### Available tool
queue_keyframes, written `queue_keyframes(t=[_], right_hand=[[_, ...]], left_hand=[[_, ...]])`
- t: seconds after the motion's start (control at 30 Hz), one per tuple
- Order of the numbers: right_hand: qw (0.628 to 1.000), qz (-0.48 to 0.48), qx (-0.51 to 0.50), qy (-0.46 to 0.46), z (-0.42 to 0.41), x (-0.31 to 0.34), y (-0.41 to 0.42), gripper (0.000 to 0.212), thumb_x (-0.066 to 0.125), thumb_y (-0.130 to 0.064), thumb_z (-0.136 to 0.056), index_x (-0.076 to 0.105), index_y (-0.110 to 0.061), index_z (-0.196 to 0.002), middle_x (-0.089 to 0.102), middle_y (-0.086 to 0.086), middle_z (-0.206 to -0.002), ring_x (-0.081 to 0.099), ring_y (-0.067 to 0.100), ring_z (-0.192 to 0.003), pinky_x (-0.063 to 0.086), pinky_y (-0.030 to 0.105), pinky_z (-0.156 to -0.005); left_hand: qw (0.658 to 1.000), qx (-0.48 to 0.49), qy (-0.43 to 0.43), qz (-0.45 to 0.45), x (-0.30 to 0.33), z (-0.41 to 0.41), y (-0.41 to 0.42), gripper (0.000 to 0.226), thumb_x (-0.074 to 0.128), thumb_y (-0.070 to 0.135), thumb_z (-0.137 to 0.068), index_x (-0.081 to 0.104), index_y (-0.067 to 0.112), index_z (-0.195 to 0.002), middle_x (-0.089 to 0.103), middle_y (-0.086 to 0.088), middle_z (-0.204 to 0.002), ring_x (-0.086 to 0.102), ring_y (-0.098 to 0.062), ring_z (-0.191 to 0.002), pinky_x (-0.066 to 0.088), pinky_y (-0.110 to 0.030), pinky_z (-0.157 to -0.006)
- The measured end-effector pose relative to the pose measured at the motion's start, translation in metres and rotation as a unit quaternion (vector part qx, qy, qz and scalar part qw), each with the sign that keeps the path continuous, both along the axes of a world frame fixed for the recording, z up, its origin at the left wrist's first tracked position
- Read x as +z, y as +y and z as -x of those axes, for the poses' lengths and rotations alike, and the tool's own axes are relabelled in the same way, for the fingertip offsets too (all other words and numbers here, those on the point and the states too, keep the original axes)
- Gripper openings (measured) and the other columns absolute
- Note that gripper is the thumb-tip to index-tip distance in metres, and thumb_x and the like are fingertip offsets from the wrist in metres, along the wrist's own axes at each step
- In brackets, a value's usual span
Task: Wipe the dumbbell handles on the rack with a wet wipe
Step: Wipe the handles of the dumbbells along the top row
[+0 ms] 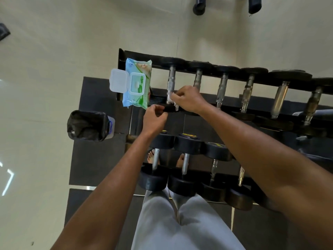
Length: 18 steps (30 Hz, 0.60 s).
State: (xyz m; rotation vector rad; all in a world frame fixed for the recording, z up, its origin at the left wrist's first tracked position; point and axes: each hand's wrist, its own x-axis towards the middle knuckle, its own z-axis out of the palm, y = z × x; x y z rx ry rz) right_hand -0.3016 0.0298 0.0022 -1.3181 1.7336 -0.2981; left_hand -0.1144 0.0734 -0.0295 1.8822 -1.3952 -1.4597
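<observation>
A black rack (137, 54) carries a top row of several dumbbells with metal handles. My right hand (187, 99) pinches a white wet wipe (172, 100) wrapped on the near end of the leftmost dumbbell's handle (171, 80). My left hand (155, 118) grips the near black head (168, 108) of that same dumbbell. The wet wipe pack (137, 83) lies on the rack's left end with its lid flipped open.
A lower row of dumbbells (187, 159) sits close to my legs. A bin with a black liner (88, 125) stands on the floor left of the rack. Black floor mats (93, 156) lie under the rack. Equipment legs (199, 6) show at the top.
</observation>
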Motion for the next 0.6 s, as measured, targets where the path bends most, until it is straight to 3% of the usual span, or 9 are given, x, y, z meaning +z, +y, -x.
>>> queue_keyframes(t=[0.07,0.13,0.2,0.3,0.4,0.6], right_hand=[[1.0,-0.002,-0.001,-0.001,-0.001,-0.001,0.0,0.04,0.07,-0.047,-0.1,0.077,-0.014,-0.078,0.066,0.001,-0.067,0.055,0.01,-0.057,0.046,0.031,-0.056],[1.0,0.0,0.008,0.007,-0.001,-0.002,-0.002,0.021,0.079,-0.037,-0.095,0.08,-0.017,-0.091,0.072,-0.003,-0.091,0.063,0.007,-0.081,0.051,0.027,-0.071],[1.0,0.006,0.003,0.01,-0.002,-0.004,-0.003,0.021,0.085,-0.028,-0.09,0.076,-0.021,-0.108,0.07,-0.003,-0.113,0.065,0.012,-0.104,0.054,0.028,-0.085],[1.0,0.01,0.004,0.009,-0.003,-0.007,-0.002,0.034,0.089,-0.024,-0.086,0.073,-0.026,-0.116,0.07,-0.004,-0.115,0.066,0.014,-0.104,0.059,0.03,-0.086],[0.998,0.039,0.033,0.035,-0.001,-0.015,-0.001,0.019,0.086,-0.024,-0.089,0.078,-0.023,-0.106,0.071,-0.006,-0.112,0.066,0.012,-0.104,0.058,0.03,-0.09],[0.981,0.12,0.127,0.078,-0.011,-0.023,-0.002,0.01,0.08,-0.023,-0.094,0.078,-0.019,-0.103,0.067,-0.003,-0.107,0.064,0.018,-0.098,0.056,0.033,-0.082]], left_hand=[[1.0,0.013,0.019,-0.019,-0.001,-0.002,0.001,0.02,0.072,0.023,-0.099,0.068,0.017,-0.117,0.071,-0.001,-0.112,0.068,-0.014,-0.104,0.058,-0.038,-0.099],[0.999,0.025,0.035,-0.029,-0.002,-0.003,0.0,0.019,0.072,0.031,-0.1,0.068,0.018,-0.114,0.072,0.0,-0.108,0.07,-0.016,-0.103,0.061,-0.045,-0.097],[0.998,0.04,0.039,-0.025,-0.002,-0.003,0.0,0.024,0.075,0.037,-0.099,0.068,0.017,-0.11,0.072,0.0,-0.103,0.071,-0.016,-0.098,0.062,-0.046,-0.093],[0.998,0.052,0.028,-0.008,-0.003,-0.002,-0.002,0.032,0.08,0.038,-0.096,0.063,0.017,-0.113,0.069,0.004,-0.1,0.067,-0.01,-0.093,0.059,-0.027,-0.082],[0.999,0.048,0.011,0.004,-0.005,-0.003,-0.003,0.041,0.083,0.039,-0.094,0.059,0.019,-0.121,0.066,0.003,-0.107,0.064,-0.004,-0.093,0.049,-0.011,-0.073],[0.998,0.052,0.02,0.021,-0.015,-0.01,-0.003,0.05,0.086,0.041,-0.09,0.062,0.019,-0.128,0.068,0.001,-0.124,0.068,-0.002,-0.1,0.056,-0.014,-0.083]])
